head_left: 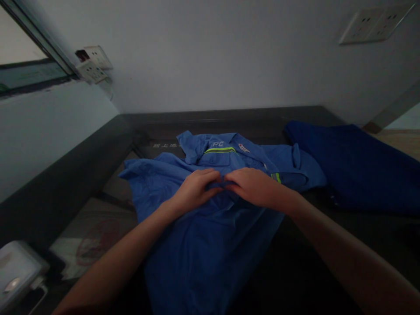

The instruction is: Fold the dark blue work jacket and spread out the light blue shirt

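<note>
At lower centre, the loose body of a blue woven-cloth work shirt (210, 245) is found spread, creased and unfolded, its upper part extended to mid-frame on a dark surface (210, 116). A white box-shaped device with a cable (19, 271) is noted at lower left. Near frame centre, the left hand (198, 187) and right hand (251, 186) are held fingertip to fingertip above the shirt's middle; in each, the thumb is set a little below the fingers, with only a narrow gap. Whether cloth is pinched there cannot be told. Beyond the hands, a yellow-green stripe (219, 150) and pale "PC" lettering (218, 144) are seen facing up. Progress, as judged: laying out appears done, handling is centred on the shirt's middle, and smoothing and any folding are not yet done; fastener state could not be resolved. At right, a darker blue folded-looking cloth (361, 170) is left untouched. Farther back, white wall sockets (367, 26) are recorded at upper right.
</note>
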Demonstrator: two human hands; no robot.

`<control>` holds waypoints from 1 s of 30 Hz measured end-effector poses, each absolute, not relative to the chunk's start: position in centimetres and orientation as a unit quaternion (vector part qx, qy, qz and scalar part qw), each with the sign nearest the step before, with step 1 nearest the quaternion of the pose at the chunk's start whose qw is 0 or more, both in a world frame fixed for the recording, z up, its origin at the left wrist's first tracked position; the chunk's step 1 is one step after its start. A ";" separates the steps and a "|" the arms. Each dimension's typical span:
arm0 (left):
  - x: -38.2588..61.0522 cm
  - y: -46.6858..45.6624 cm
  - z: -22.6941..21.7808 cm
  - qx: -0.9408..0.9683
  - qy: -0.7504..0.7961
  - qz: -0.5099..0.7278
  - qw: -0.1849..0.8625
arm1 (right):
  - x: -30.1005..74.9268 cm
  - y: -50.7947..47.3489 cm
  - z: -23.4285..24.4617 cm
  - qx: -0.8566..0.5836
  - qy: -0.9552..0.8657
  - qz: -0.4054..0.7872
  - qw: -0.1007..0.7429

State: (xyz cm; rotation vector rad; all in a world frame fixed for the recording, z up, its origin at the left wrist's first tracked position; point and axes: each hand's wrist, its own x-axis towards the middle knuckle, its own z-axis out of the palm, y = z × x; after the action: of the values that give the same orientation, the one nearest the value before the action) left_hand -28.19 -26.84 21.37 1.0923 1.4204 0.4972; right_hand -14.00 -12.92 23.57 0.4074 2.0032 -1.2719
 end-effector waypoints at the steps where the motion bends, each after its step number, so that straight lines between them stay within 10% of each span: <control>1: -28.2 -26.9 21.3 0.477 0.613 0.217 0.591 | -14.0 -12.9 23.6 0.158 0.778 -0.491 0.359; 18: -30.0 -26.2 22.0 0.438 0.658 0.263 0.553 | -13.5 -10.7 22.1 0.218 0.750 -0.520 0.346; 30: -31.1 -28.1 20.8 0.428 0.614 0.051 0.661 | -10.7 -6.0 19.9 0.208 0.729 -0.522 0.392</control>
State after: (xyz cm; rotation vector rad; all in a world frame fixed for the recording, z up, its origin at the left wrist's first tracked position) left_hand -31.08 -28.11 20.83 0.9675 1.3883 0.1144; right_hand -10.69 -5.97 19.90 0.5293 1.8509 -1.3250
